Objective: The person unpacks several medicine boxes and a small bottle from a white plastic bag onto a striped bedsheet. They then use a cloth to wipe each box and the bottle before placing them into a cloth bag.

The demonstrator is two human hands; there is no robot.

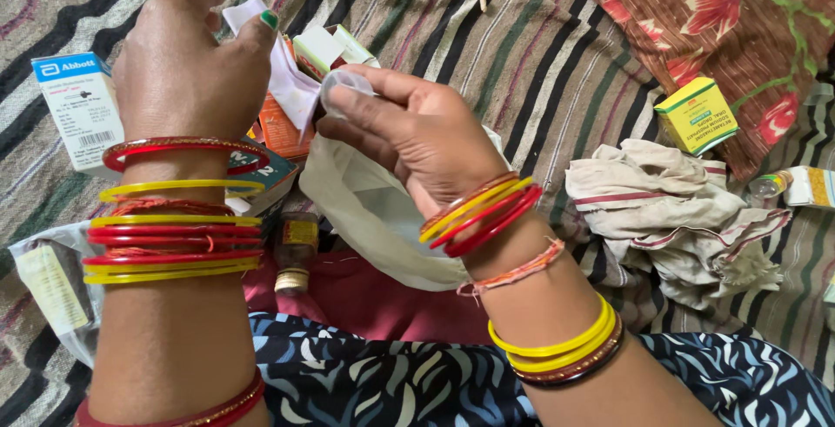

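My left hand (187, 62) is closed on a white cloth or tissue (287, 79), pinching it between thumb and fingers above a pile of medicine boxes. My right hand (409, 131) holds a small clear plastic cup (344, 88) at its fingertips, close against the white cloth. Both wrists carry several red and yellow bangles. A pale plastic bag (365, 218) hangs below my right hand.
A white and blue medicine box (78, 110) lies at left, orange and green boxes (326, 49) under my hands. A small brown bottle (296, 253) lies near my lap. A crumpled beige cloth (678, 210), a yellow-green box (696, 116) and a small vial (770, 185) lie at right on striped bedding.
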